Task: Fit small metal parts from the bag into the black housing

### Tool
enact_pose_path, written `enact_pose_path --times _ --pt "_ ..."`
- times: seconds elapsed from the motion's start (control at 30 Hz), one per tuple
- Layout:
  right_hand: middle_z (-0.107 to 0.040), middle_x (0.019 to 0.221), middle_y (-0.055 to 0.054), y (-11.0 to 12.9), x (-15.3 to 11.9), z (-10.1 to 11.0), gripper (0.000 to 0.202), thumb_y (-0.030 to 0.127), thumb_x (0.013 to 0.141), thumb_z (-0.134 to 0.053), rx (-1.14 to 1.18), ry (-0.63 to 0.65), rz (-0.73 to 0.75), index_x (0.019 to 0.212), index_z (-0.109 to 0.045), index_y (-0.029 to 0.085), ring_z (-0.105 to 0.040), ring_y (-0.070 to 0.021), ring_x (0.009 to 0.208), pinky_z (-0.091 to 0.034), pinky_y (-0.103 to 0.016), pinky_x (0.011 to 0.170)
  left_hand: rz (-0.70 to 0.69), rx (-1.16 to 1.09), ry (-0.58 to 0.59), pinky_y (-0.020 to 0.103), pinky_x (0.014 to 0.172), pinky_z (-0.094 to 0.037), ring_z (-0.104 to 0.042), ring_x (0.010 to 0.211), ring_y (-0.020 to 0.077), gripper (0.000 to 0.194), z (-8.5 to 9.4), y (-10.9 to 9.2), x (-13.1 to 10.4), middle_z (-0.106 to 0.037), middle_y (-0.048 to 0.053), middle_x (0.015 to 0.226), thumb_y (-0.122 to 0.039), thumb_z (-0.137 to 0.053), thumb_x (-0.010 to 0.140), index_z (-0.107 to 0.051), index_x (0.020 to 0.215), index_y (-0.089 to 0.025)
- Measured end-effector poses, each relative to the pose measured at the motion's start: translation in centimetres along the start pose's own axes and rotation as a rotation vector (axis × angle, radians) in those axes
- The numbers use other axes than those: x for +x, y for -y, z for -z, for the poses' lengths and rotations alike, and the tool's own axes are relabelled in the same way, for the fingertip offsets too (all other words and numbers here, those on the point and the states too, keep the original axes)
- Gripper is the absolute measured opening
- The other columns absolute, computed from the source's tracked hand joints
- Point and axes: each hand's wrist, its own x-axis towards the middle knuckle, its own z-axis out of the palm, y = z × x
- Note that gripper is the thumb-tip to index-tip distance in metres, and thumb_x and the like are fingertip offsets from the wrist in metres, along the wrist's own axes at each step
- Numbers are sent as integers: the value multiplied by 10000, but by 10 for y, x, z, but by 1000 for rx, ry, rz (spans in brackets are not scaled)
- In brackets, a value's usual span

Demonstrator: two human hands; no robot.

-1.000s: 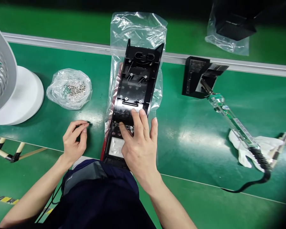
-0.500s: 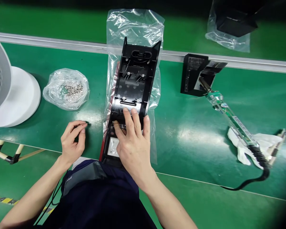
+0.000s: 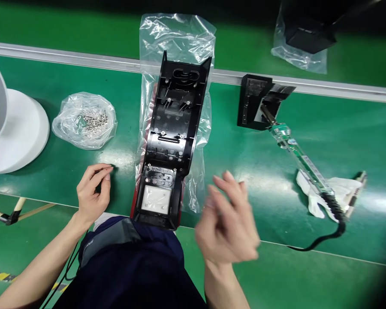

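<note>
A long black plastic housing (image 3: 176,120) lies open side up on a clear plastic bag (image 3: 176,36), its near end at my body. Small metal inserts and a white rectangular piece (image 3: 156,199) show inside it. My left hand (image 3: 94,189) rests over the table left of the housing, fingers curled and pressed together; what they pinch, if anything, is too small to make out. To the right of the housing, my right hand (image 3: 228,219) hangs clear of it, blurred by motion, with its fingers bent.
A clear bag of small metal parts (image 3: 85,121) lies at left, beside a white fan base (image 3: 25,128). On the right, a soldering iron (image 3: 305,161) sits in a black holder (image 3: 252,101), above a white glove (image 3: 312,197). A metal rail (image 3: 309,84) runs along the back.
My right hand has lifted out of the housing and moved right, uncovering the housing's near part and white piece. My left hand keeps its curled pose. The whole view has shifted slightly.
</note>
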Motion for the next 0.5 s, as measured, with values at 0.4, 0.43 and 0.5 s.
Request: enact_pose_path --times 0.4,0.43,0.5 --pt "-460 660 44 -75 66 60 162 131 1071 -272 802 -824 -1100 1014 -421 111 -456 -32 513 -430 -102 474 122 5 -57 188 575 -401 -605 745 111 133 3 3 -12 -669 82 870 -126 -614 805 -713 884 -88" --pt "-423 617 55 -73 72 60 178 146 1082 -264 759 -816 -1051 1007 -423 119 -406 -45 467 -381 -108 423 128 -4 -56 193 593 -421 -611 755 115 132 3 3 -12 -668 81 872 -126 -607 810 -711 883 -88" --pt "-351 565 66 -67 82 66 200 172 1091 -264 639 -809 -916 979 -426 135 -313 -70 413 -274 -133 355 133 -12 -47 198 619 -444 -618 782 119 134 3 2 -11 -665 82 883 -116 -598 816 -704 892 -87"
